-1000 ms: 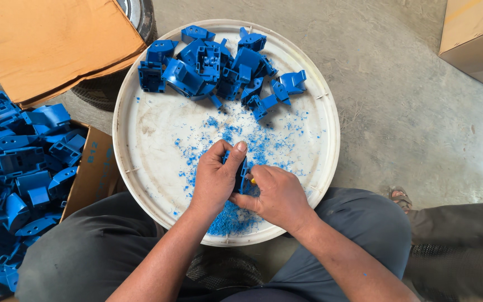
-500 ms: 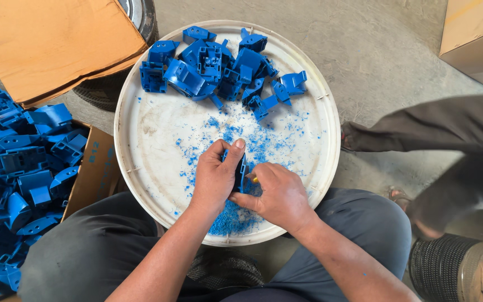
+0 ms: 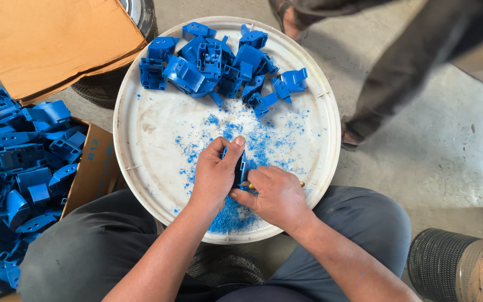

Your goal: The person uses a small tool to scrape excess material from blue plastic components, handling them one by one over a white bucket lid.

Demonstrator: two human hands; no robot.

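Over the white tray (image 3: 141, 145), both hands still gripping blue part (image 3: 241, 168), passer-by's leg (image 3: 409, 72) now nearer.

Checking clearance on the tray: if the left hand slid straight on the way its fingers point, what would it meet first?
Probably the scattered blue shavings on the round white tray, then the pile of blue plastic parts at its far side. The left hand points up-right; height is unclear.

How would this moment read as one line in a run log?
left hand: grips blue plastic part | right hand: small tool at part | white round tray: blue shavings, part pile
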